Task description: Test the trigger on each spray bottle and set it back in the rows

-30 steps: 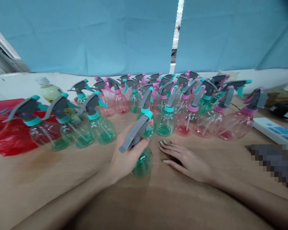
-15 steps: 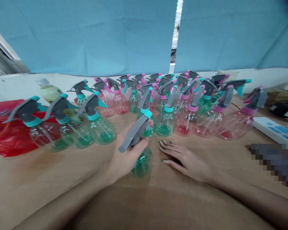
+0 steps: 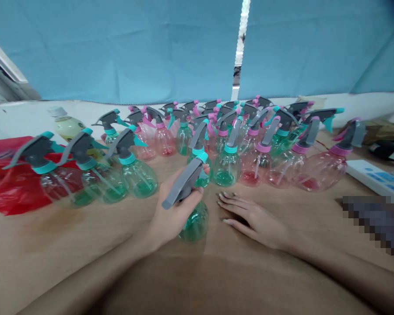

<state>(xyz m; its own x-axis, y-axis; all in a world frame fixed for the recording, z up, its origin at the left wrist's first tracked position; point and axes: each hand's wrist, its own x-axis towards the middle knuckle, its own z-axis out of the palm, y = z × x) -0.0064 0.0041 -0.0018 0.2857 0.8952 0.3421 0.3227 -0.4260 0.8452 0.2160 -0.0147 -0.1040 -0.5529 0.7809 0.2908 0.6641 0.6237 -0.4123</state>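
My left hand is wrapped round the neck of a green spray bottle with a grey and turquoise trigger head. The bottle is upright on the brown table, and my fingers hide its collar. My right hand lies palm down on the table to the right of that bottle, fingers stretched out, holding nothing. Just beyond my right fingertips stand another green spray bottle and a pink spray bottle. A row of green spray bottles stands to the left of my left hand.
Several more pink and green spray bottles crowd the back. At the left are a red plastic bag and a white-capped bottle. A white power strip and a pixelated dark object lie at the right. A blue sheet hangs behind.
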